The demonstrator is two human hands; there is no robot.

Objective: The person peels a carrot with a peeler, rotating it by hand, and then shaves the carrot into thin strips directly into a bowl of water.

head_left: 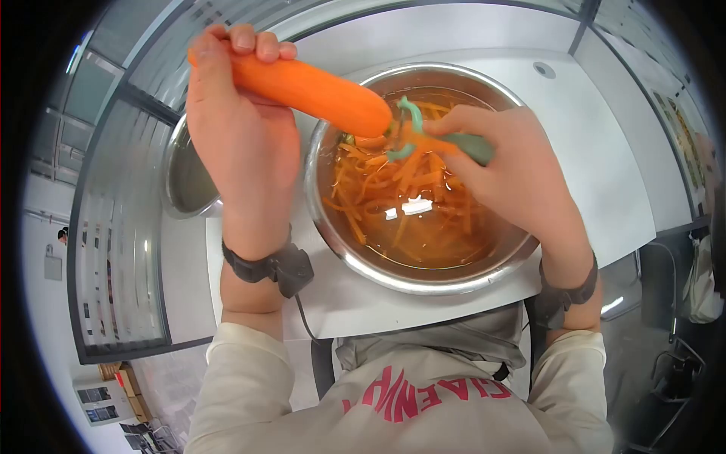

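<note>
A large orange carrot lies in the grip of my left hand, its far end tilted down to the right over the bowl's rim. My right hand is closed round the handle of a green peeler. The peeler's head is right by the carrot's tip, with orange peel around it; whether blade and carrot touch, I cannot tell. Below both hands stands a wide steel bowl of water. Many thin carrot strips float in it.
A second metal bowl stands to the left, partly hidden behind my left forearm. Both bowls are on a white desk with raised partitions at the back and sides. A dark cable runs from my left wristband past the desk's front edge.
</note>
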